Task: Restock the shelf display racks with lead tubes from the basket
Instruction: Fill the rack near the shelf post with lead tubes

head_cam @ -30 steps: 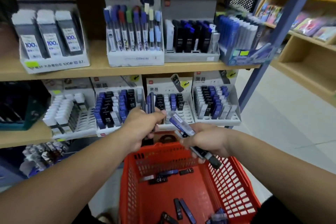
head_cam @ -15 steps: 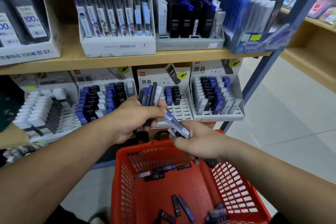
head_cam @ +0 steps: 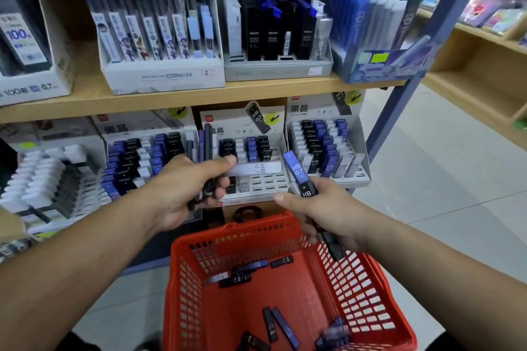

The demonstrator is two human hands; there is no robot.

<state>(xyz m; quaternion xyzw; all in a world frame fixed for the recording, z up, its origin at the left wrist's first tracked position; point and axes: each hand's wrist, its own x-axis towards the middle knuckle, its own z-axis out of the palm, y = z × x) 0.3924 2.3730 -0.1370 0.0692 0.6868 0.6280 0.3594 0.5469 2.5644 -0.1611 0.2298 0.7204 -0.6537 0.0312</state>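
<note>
My left hand [head_cam: 185, 191] grips a bundle of lead tubes [head_cam: 206, 145] upright, thumb pinching a white one [head_cam: 253, 169] sideways, I guess to feed the half-empty middle rack [head_cam: 268, 184]. Right hand [head_cam: 322, 208] clamps a blue tube [head_cam: 296, 171]. Spares lie in the basket [head_cam: 228, 228].

The upper wooden shelf [head_cam: 182, 98] carries four display boxes side by side: a white box [head_cam: 34, 88] marked 100 at the left, a Conan box [head_cam: 162, 77] of coloured tubes, a grey tray [head_cam: 278, 68] of black and blue tubes, and a blue box [head_cam: 379, 65]. Below stand four stepped racks of lead tubes [head_cam: 320, 145]: a left rack [head_cam: 42, 188] of white ones, a second rack [head_cam: 137, 157], a middle rack [head_cam: 265, 184] with empty front slots, and a right rack [head_cam: 362, 171]
</note>
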